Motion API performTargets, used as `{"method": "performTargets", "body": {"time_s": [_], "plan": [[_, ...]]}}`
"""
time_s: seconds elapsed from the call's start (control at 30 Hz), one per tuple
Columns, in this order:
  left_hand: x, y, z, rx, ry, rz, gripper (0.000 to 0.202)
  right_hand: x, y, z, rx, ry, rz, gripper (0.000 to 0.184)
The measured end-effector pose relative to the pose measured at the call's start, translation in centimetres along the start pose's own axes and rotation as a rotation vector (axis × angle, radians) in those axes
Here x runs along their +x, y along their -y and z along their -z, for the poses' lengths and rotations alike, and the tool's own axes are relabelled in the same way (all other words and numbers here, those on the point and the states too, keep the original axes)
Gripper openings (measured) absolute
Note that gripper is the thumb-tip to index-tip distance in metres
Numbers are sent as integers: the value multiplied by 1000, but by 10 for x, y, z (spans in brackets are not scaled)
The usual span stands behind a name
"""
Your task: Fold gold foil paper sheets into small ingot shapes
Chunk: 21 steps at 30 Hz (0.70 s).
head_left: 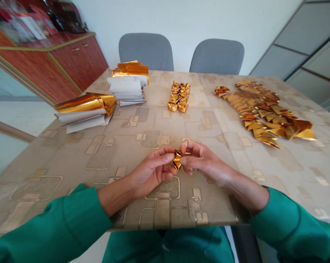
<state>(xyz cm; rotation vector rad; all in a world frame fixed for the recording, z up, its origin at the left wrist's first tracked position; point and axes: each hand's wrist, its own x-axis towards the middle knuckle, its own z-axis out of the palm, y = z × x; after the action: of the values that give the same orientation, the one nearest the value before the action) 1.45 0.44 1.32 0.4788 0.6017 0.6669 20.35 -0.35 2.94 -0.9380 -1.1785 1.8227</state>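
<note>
A small folded gold foil paper ingot [177,160] is pinched between my two hands, above the near middle of the table. My left hand [156,166] grips its left side with thumb and fingers. From the right, my right hand [201,159] presses thumb and forefinger against the other side. Beyond them stand finished gold paper ingots [179,95], packed in two short rows. Over to the right lies a spread of flat folded gold paper pieces [259,107], overlapping each other.
Stacks of gold paper sheets with white backs stand at the left, a curled stack [85,109] and a taller pile [128,86]. A patterned cloth covers the table [165,215]. Two grey chairs [145,51] stand behind it; a reddish cabinet [68,62] is at the far left.
</note>
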Motion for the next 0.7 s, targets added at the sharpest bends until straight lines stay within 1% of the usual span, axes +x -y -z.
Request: {"method": "performTargets", "body": {"time_s": [0.13,0.27,0.37,0.47,0.6,0.7], "plan": [[2,0,4,-102,27,29,11,1,-1,2,87,5,-22,27],[3,0,6,-117,84,6,13,2,0,2,164,2,-25,26],[3,-1,6,-62,103,-4,20,2,2,2,248,25,-62,26],[2,-2,6,24,87,-3,24,1,4,4,289,24,-97,27],[2,-4,6,93,83,-37,25,1,2,6,263,18,-104,27],[1,-5,4,180,62,-65,26,-1,0,5,175,7,-70,26]]}}
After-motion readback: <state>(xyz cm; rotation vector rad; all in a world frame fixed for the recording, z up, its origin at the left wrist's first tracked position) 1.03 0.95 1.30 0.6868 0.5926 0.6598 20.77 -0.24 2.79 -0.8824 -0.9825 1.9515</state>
